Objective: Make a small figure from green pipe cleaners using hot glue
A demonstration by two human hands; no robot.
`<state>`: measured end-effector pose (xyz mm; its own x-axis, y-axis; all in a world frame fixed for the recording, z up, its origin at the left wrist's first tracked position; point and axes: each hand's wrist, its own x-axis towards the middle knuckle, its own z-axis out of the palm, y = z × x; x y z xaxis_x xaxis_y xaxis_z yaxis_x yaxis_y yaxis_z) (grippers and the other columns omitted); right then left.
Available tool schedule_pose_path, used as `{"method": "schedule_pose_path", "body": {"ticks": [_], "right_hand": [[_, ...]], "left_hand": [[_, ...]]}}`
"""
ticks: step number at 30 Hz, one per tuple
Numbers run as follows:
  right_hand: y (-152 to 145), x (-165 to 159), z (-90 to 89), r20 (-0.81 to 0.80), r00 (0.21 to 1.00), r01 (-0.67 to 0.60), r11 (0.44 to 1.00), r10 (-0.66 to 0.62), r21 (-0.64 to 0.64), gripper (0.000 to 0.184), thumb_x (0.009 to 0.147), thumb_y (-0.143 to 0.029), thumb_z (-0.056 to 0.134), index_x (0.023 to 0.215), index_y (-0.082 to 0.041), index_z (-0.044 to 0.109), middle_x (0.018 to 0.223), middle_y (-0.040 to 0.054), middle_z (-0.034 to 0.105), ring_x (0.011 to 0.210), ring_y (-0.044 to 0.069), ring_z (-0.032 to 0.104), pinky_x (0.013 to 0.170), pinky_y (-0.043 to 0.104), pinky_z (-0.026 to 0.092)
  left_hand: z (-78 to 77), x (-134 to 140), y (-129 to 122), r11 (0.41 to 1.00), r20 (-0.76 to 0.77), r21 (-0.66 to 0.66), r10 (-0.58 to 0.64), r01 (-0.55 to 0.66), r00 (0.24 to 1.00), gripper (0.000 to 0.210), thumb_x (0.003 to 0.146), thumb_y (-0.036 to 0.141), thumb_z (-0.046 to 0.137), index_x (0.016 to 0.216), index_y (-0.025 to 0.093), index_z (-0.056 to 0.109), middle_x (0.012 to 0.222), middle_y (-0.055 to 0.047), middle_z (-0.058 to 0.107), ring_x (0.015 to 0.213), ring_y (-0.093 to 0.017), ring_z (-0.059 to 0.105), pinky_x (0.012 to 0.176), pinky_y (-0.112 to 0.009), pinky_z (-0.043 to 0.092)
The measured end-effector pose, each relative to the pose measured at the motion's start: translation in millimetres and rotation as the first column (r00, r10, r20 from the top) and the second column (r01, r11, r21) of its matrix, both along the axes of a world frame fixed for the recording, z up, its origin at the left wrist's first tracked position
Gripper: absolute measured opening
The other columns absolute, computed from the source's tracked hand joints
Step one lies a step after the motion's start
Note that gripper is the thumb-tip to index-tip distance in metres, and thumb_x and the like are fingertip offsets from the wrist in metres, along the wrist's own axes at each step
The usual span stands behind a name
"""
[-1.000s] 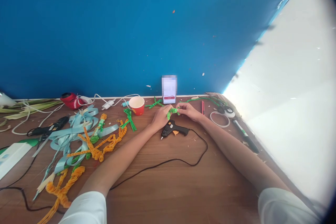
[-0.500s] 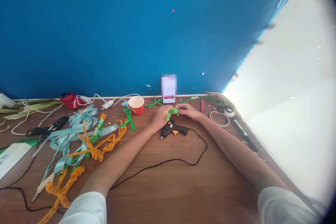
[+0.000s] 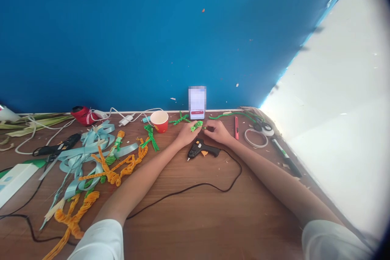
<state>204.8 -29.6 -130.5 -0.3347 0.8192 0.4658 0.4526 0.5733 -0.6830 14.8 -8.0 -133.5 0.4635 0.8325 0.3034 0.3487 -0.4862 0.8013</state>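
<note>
My left hand (image 3: 185, 134) is closed round a light green twisted pipe cleaner (image 3: 198, 124), whose coiled part sticks out past the thumb. Just to its right, my right hand (image 3: 219, 132) has its fingers pinched together. A small green bit of pipe cleaner shows at those fingertips; whether it joins the coiled part I cannot tell. Below both hands a black glue gun (image 3: 202, 149) lies on its side, nozzle to the left. Behind them a phone (image 3: 197, 101) leans upright against the wall.
Left of my hands stand a red paper cup (image 3: 159, 122) and green knotted pipe cleaners (image 3: 150, 138). Farther left lie orange pipe cleaner figures (image 3: 114, 176) and a tangle of blue ribbon (image 3: 91, 142). A red cutter (image 3: 236, 127), a tape ring (image 3: 256, 138) and a marker (image 3: 284, 156) lie on the right.
My right hand has drawn slightly right, opening a gap between its fingertips and the coiled green piece. My left hand still holds that piece. The whole view has shifted a little.
</note>
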Motion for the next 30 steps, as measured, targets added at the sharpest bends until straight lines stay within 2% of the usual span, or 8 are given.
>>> {"method": "schedule_pose_path", "body": {"ticks": [4, 9, 13, 15, 17, 19, 24, 30], "right_hand": [[-2, -2, -7.1, 0.075, 0.996, 0.036, 0.994, -0.043, 0.103, 0.018, 0.082, -0.025, 0.058, 0.065, -0.021, 0.056, 0.070, 0.0041, 0.053, 0.074, 0.019, 0.047, 0.072, 0.032, 0.035], [-2, -3, -9.1, 0.123, 0.982, 0.124, 0.979, -0.145, 0.161, 0.020, 0.089, -0.029, 0.052, 0.074, -0.020, 0.061, 0.074, 0.0063, 0.058, 0.074, 0.019, 0.050, 0.072, 0.032, 0.035], [0, -3, -4.2, 0.098, 0.988, 0.110, 0.991, -0.118, 0.081, 0.028, 0.093, -0.035, 0.050, 0.075, -0.019, 0.063, 0.067, 0.0031, 0.060, 0.061, 0.015, 0.048, 0.064, 0.030, 0.035], [3, -2, -2.3, 0.045, 0.999, 0.015, 0.998, -0.012, -0.063, 0.037, 0.093, -0.043, 0.050, 0.069, -0.018, 0.063, 0.061, 0.0015, 0.060, 0.055, 0.013, 0.049, 0.060, 0.028, 0.036], [8, -1, -1.5, -0.051, 0.995, -0.092, 0.972, 0.083, -0.216, 0.045, 0.094, -0.051, 0.046, 0.069, -0.017, 0.063, 0.060, 0.0016, 0.062, 0.053, 0.012, 0.051, 0.058, 0.027, 0.039], [12, -1, -1.2, -0.134, 0.985, -0.146, 0.944, 0.111, -0.295, 0.051, 0.093, -0.057, 0.043, 0.074, -0.016, 0.065, 0.063, 0.0032, 0.065, 0.053, 0.013, 0.054, 0.058, 0.027, 0.042], [14, 2, 0.8, -0.221, 0.972, -0.148, 0.928, 0.073, -0.343, 0.059, 0.092, -0.063, 0.037, 0.071, -0.016, 0.065, 0.066, 0.0059, 0.067, 0.055, 0.013, 0.055, 0.050, 0.025, 0.038], [11, 2, 4.0, -0.274, 0.961, -0.151, 0.915, 0.046, -0.375, 0.042, 0.085, -0.057, 0.056, 0.079, -0.016, 0.065, 0.068, 0.0029, 0.065, 0.055, 0.011, 0.052, 0.048, 0.023, 0.036]], "left_hand": [[-2.4, -2, 6, 0.982, 0.131, -0.176, -0.045, 0.068, 0.990, 0.034, 0.088, 0.049, 0.052, 0.074, 0.018, 0.055, 0.053, 0.004, 0.048, 0.049, -0.011, 0.046, 0.053, -0.025, 0.037], [-4.6, 0, 8, 0.986, 0.198, -0.159, -0.009, 0.041, 0.980, 0.033, 0.088, 0.048, 0.053, 0.075, 0.018, 0.053, 0.056, 0.004, 0.050, 0.051, -0.010, 0.048, 0.054, -0.024, 0.039], [-4.3, 2, 7, 0.990, 0.236, -0.122, 0.092, -0.065, 0.967, 0.030, 0.089, 0.046, 0.052, 0.081, 0.018, 0.056, 0.064, 0.002, 0.057, 0.057, -0.011, 0.054, 0.058, -0.023, 0.043], [-2.9, 2, 5, 0.991, 0.217, -0.090, 0.120, -0.103, 0.969, 0.029, 0.090, 0.045, 0.052, 0.083, 0.017, 0.058, 0.066, 0.001, 0.060, 0.061, -0.012, 0.057, 0.060, -0.023, 0.045], [-0.8, 1, 3, 0.994, 0.174, -0.039, 0.103, -0.098, 0.979, 0.029, 0.091, 0.044, 0.051, 0.083, 0.017, 0.060, 0.069, 0.000, 0.063, 0.064, -0.012, 0.059, 0.062, -0.023, 0.046], [1.6, 1, 1, 0.997, 0.123, 0.016, 0.075, -0.078, 0.989, 0.030, 0.091, 0.043, 0.051, 0.082, 0.017, 0.062, 0.072, -0.001, 0.066, 0.065, -0.013, 0.060, 0.063, -0.023, 0.046], [5.9, -1, -2, 0.994, 0.054, 0.093, 0.053, -0.058, 0.997, 0.026, 0.091, 0.036, 0.053, 0.082, 0.016, 0.067, 0.076, -0.003, 0.070, 0.065, -0.013, 0.061, 0.061, -0.022, 0.043], [10.0, -2, -3, 0.983, 0.001, 0.183, 0.027, -0.027, 1.000, 0.020, 0.089, 0.027, 0.054, 0.080, 0.015, 0.067, 0.075, -0.002, 0.070, 0.067, -0.013, 0.061, 0.066, -0.023, 0.043]]}}
